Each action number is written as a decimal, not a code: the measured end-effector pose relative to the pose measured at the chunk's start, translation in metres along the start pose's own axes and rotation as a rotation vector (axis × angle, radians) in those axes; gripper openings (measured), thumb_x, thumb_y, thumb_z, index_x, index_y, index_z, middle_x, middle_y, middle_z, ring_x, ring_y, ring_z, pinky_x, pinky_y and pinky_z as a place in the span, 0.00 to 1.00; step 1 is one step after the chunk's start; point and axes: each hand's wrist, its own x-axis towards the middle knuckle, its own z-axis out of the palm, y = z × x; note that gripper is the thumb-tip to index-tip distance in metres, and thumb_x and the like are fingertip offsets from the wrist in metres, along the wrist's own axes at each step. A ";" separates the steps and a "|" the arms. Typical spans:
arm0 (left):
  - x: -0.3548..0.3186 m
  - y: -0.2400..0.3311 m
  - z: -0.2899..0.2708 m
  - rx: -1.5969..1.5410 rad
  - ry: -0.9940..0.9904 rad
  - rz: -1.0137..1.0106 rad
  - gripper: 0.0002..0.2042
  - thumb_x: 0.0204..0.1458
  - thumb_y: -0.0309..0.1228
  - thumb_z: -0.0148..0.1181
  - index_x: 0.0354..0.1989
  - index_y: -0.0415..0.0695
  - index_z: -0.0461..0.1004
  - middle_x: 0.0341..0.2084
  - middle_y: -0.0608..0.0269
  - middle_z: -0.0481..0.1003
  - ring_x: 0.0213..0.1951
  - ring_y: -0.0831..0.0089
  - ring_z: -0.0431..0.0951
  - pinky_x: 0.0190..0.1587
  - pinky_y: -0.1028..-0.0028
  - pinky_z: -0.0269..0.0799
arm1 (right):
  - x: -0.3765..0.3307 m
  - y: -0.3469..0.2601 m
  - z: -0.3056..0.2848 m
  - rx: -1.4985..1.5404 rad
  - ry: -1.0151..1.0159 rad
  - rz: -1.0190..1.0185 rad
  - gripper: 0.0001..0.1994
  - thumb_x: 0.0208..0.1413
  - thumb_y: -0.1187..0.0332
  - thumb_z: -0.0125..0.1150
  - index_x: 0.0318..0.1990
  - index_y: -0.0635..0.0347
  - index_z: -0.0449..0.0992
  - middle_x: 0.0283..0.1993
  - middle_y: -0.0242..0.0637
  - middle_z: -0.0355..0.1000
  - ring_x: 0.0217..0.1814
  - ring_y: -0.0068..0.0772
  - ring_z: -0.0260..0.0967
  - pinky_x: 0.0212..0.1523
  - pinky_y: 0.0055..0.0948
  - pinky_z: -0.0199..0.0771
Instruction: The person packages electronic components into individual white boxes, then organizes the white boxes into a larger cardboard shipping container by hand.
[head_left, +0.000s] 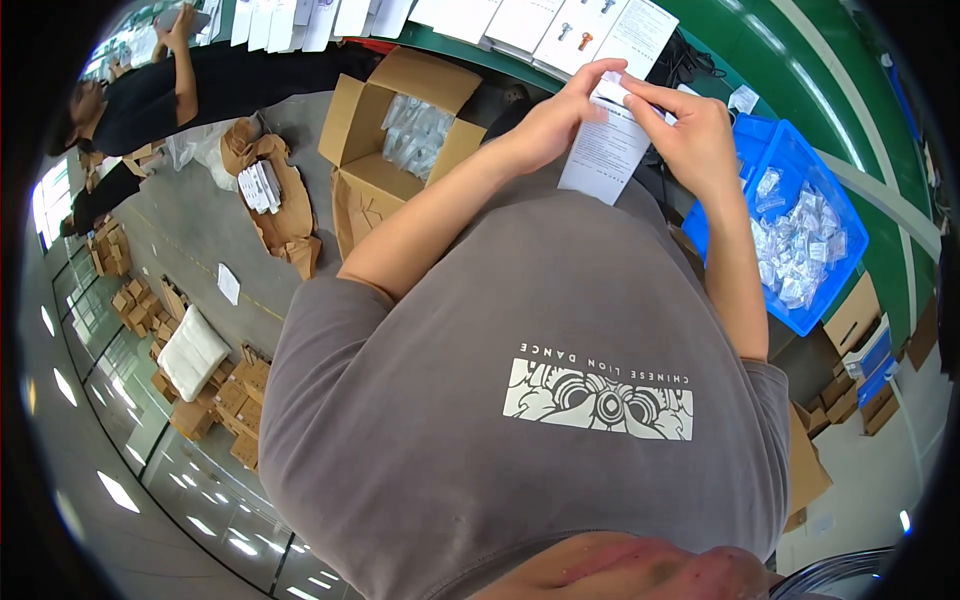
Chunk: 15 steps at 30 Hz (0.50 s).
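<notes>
Between my hands is a small white carton [605,158] with printed text on its side, held up in front of my body with its top end away from me. My left hand [558,122] closes on its left upper edge, thumb and forefinger at the top end. My right hand [692,132] pinches the same top end from the right, its fingertips pressed on a white flap. Whether anything is inside the carton cannot be seen. Just beyond my hands, flat white printed boxes [560,35] lie on the green table edge.
An open cardboard box [350,120] holding clear plastic packs stands at my left. To my right is a blue bin [845,200] with many small clear bags. Brown paper [290,225] with white cartons lies on the floor. Another person [140,95] stands at the far left.
</notes>
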 end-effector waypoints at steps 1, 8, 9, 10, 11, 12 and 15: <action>-0.005 0.001 0.001 -0.005 -0.002 -0.015 0.28 0.61 0.38 0.55 0.68 0.47 0.57 0.55 0.57 0.69 0.54 0.69 0.72 0.58 0.70 0.68 | -0.001 0.000 -0.002 0.017 0.007 -0.072 0.11 0.54 0.65 0.66 0.44 0.56 0.84 0.37 0.41 0.81 0.31 0.36 0.80 0.34 0.25 0.76; -0.005 0.007 0.019 0.748 -0.043 0.302 0.40 0.48 0.32 0.72 0.69 0.47 0.55 0.56 0.60 0.68 0.56 0.70 0.70 0.58 0.71 0.65 | -0.012 -0.016 -0.023 -0.114 0.049 -0.269 0.09 0.51 0.70 0.69 0.41 0.59 0.84 0.42 0.38 0.81 0.36 0.34 0.82 0.37 0.24 0.80; -0.001 0.011 0.021 0.745 -0.050 0.298 0.40 0.48 0.32 0.72 0.69 0.47 0.55 0.56 0.60 0.68 0.56 0.70 0.70 0.58 0.71 0.65 | -0.013 -0.020 -0.025 -0.137 0.056 -0.257 0.09 0.51 0.71 0.69 0.40 0.59 0.84 0.42 0.38 0.81 0.37 0.33 0.82 0.37 0.24 0.80; 0.003 0.015 0.024 0.789 -0.045 0.348 0.40 0.46 0.36 0.73 0.68 0.47 0.57 0.55 0.57 0.68 0.56 0.66 0.70 0.57 0.69 0.65 | -0.015 -0.021 -0.027 -0.138 0.060 -0.251 0.09 0.51 0.71 0.69 0.40 0.59 0.84 0.42 0.38 0.81 0.37 0.33 0.82 0.37 0.24 0.80; 0.006 0.018 0.027 0.833 -0.041 0.400 0.41 0.45 0.39 0.75 0.66 0.47 0.58 0.54 0.55 0.68 0.56 0.63 0.70 0.57 0.68 0.66 | -0.017 -0.023 -0.029 -0.119 0.077 -0.215 0.09 0.51 0.73 0.68 0.41 0.60 0.84 0.43 0.38 0.81 0.40 0.33 0.81 0.40 0.24 0.80; 0.009 0.020 0.029 0.877 -0.036 0.454 0.41 0.43 0.43 0.76 0.65 0.46 0.60 0.54 0.52 0.68 0.55 0.59 0.69 0.57 0.66 0.67 | -0.018 -0.024 -0.031 -0.099 0.095 -0.180 0.09 0.51 0.75 0.68 0.41 0.61 0.84 0.44 0.38 0.81 0.43 0.32 0.81 0.43 0.24 0.79; 0.014 0.025 0.035 0.870 -0.055 0.410 0.40 0.42 0.43 0.76 0.63 0.46 0.62 0.52 0.53 0.68 0.55 0.58 0.70 0.56 0.66 0.67 | -0.021 -0.022 -0.038 -0.072 0.120 -0.174 0.10 0.53 0.75 0.67 0.43 0.62 0.83 0.46 0.39 0.81 0.48 0.33 0.80 0.47 0.26 0.79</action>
